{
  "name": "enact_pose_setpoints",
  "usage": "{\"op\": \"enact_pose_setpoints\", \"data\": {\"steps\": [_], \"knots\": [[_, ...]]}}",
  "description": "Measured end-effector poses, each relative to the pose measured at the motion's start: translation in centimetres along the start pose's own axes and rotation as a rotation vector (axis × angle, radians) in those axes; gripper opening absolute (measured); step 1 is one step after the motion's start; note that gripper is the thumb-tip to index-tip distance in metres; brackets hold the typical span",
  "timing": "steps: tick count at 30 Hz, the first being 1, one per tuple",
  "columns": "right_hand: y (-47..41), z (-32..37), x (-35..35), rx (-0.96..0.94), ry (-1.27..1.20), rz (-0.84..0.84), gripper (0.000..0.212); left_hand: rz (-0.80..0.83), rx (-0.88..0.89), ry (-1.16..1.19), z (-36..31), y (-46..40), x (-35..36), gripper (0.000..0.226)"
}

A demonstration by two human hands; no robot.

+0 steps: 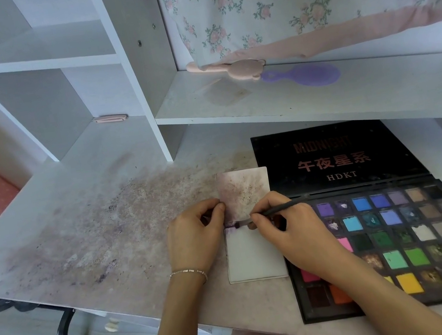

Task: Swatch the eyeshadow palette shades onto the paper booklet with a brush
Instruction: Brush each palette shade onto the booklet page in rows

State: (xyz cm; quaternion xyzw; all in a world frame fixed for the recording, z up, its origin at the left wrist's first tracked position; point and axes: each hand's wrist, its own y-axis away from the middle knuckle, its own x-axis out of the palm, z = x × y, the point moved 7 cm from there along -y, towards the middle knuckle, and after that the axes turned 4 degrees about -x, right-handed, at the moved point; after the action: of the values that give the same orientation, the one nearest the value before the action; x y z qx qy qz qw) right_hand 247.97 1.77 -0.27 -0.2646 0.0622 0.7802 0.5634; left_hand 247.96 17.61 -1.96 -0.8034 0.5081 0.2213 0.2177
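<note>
1 small open white paper booklet (254, 253) lay near our stained white desk's (84, 238) front edge, touching the black multicolour eyeshadow palette (398, 242) at its right. Our left hand (194, 238) pinched the booklet's left edge; our right hand (289, 226) gripped the thin dark brush (274, 211), tip on the fold.

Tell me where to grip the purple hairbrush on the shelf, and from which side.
Judging by its pose, take the purple hairbrush by its narrow handle, the left end with the cut-out hole. It lies flat on the white shelf, so come from above and pinch the handle across its width. The oval head is broader and harder to span. Keep clear of the pink bear-shaped brush lying beside the handle tip.
</note>
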Motion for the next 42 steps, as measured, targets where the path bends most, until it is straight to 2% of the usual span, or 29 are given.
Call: {"op": "enact_pose_setpoints", "data": {"steps": [4, 10, 15, 25, 34, 42], "knots": [[0.1, -0.2, -0.9, 0.008, -0.102, -0.11, 0.019, -0.007, -0.008, -0.002, 0.1, 0.0, -0.1, 0.009], [0.2, -0.3, -1.7, 0.028, -0.244, -0.157, 0.023, 0.004, -0.006, 0.008, 0.1, -0.1, 0.0, 0.01], [0.7, -0.7, -3.4, 0.055, -0.261, -0.195, 0.025, 0.011, -0.017, 0.012, 0.3, -0.1, 0.0, 0.009], [3.9, -3.0, -11.0, 0.104, -0.098, -0.383, 0.026, -0.004, -0.018, -0.008, 0.4, -0.2, -0.1, 0.01], [5.0, -4.9, -11.6, 0.18, 0.093, -0.284, 0.021, -0.002, 0.004, -0.024, 0.2, -0.1, 0.1, 0.01], [4.6, -4.7, -11.0, 0.155, 0.2, -0.263, 0.03, -0.003, -0.005, -0.028, 0.3, -0.2, 0.1, 0.012]]}}
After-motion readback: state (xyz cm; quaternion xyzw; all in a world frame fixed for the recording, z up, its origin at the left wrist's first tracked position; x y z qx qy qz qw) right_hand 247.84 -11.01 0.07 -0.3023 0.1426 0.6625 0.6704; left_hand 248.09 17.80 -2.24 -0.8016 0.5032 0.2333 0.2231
